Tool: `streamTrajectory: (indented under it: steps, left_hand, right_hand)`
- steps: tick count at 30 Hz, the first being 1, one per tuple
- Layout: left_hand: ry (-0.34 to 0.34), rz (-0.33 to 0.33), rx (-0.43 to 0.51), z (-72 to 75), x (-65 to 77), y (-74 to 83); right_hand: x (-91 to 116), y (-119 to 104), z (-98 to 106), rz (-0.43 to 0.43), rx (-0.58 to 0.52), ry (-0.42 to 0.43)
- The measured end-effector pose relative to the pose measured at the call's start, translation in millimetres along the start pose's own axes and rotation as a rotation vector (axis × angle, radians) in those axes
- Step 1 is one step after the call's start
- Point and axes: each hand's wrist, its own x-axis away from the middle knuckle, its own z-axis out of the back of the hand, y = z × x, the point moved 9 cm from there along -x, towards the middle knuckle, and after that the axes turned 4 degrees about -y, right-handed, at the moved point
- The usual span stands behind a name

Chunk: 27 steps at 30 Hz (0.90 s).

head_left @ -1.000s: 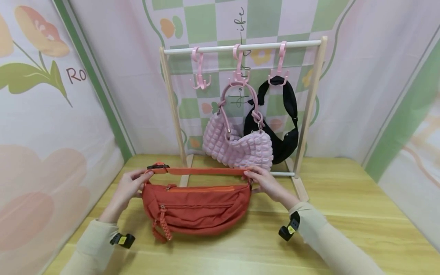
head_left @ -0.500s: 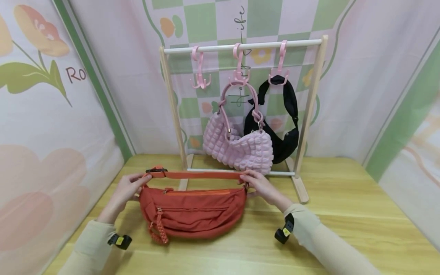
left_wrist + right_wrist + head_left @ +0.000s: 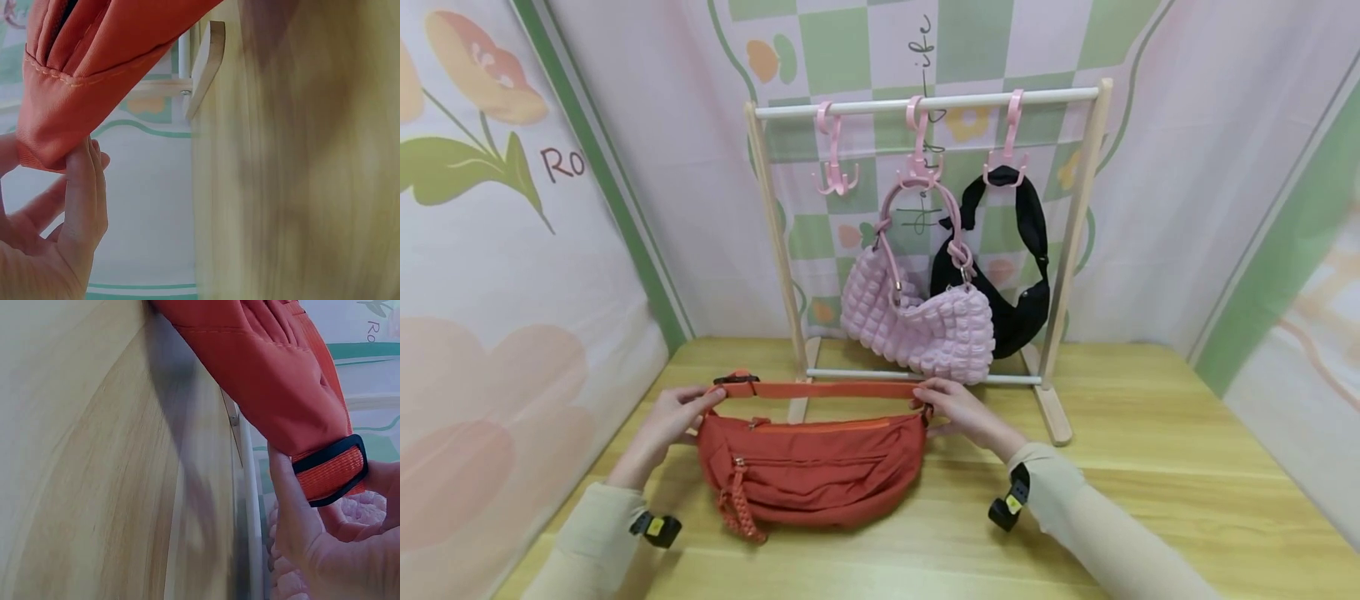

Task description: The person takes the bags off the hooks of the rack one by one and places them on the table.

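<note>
An orange-red waist bag [image 3: 812, 471] with a braided zipper pull [image 3: 741, 504] is held up by its strap [image 3: 835, 389] in front of the rack. My left hand [image 3: 673, 417] pinches the strap end near the black buckle [image 3: 736, 380]. At the other end, my right hand [image 3: 964, 412] pinches the strap between thumb and fingers. The right wrist view shows a black slider [image 3: 331, 470] on the webbing beside those fingers. In the left wrist view, fingers [image 3: 81, 187] meet the bag's tapered corner. The strap stretches nearly straight between both hands.
Behind stands a wooden rack [image 3: 1081, 208] with a white top bar [image 3: 880, 107]. A pink puffy bag [image 3: 925, 325] hangs on the middle hook, a black bag [image 3: 1026, 312] on the right one. The left pink hook [image 3: 835, 158] bears nothing. Wooden tabletop [image 3: 1150, 467] lies below.
Both hands have shifted the waist bag a little left and down in the head view, toward me. The grip on the strap stays the same. Rack and hanging bags stay in place.
</note>
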Motion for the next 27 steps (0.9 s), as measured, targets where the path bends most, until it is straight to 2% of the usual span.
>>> streamTrajectory:
  steps: [10,27]
  left_hand:
    - [0.003,0.002,0.003,2.9,-7.6,-8.2]
    - [-0.025,0.049,-0.066,10.3,-14.2,-24.5]
  right_hand:
    - [-0.9,3.5,-6.4,-0.048,0.029,-0.010]
    - [-7.9,16.2,-23.1,-0.075,-0.033,-0.056]
